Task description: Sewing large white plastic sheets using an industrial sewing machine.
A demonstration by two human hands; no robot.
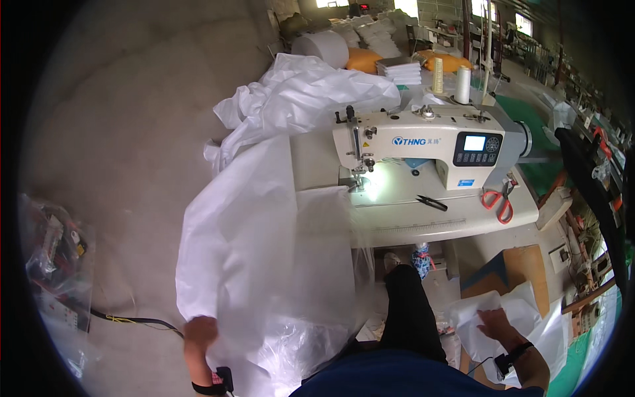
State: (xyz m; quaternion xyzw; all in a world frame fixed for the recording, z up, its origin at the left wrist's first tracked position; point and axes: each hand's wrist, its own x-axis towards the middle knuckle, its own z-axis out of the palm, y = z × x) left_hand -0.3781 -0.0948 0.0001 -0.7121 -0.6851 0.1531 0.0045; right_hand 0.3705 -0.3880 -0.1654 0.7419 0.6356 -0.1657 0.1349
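A large white plastic-like fabric sheet (231,225) hangs from the sewing machine table and drapes across my lap. At its lower left edge my left hand (200,331) is closed, gripping the sheet's border. My right hand (495,324) reaches out to the lower right, fingers apart, over another white sheet (529,311) beside a cardboard box. The top edge of the draped sheet lies close to the needle of the white sewing machine (410,142), whose lamp is lit. Hidden from view is the underside of each hand.
Black thread snips (432,202) and red-handled scissors (497,202) lie on the machine table (423,228). Thread cones (462,86) stand behind the machine. More white fabric (304,92) is heaped at the far left. A cardboard box (526,271) stands at right; a dark cable (139,321) crosses the floor.
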